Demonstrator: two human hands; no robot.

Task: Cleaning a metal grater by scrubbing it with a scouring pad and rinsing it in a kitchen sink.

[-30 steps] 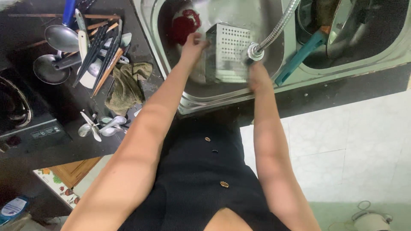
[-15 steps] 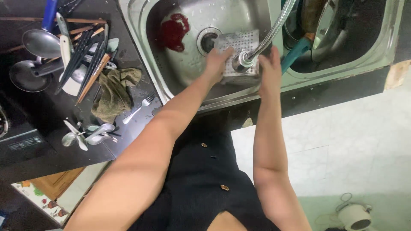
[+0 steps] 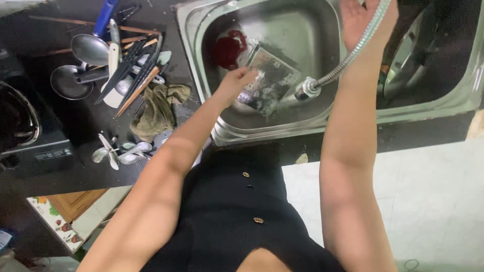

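1. Steel sink holds the work: a flat perforated metal grater is held tilted inside the basin, just beside a red scrubber that lies near the drain.
2. Rinsing is judged to be the step in hand, since the spray head at the end of a flexible metal hose is pointed at the grater's face; water itself cannot be made out.
3. The left hand is closed on the grater's near edge, the fingers curled over its rim in a firm pinch.
4. The right hand is raised at the far rim of the sink with the hose lying across it; the fingers run out of the picture, so whether they grip the hose cannot be told.
5. A steady hold on the grater and a controlled aim of the spray head are judged to be what the next move calls for, the grater being turned so that its other face is reached.
6. Ladles, spoons and chopsticks are spread on the dark worktop left of the sink, with a crumpled cloth near them.
7. A pan sits in the second basin, partly hidden by the right arm.
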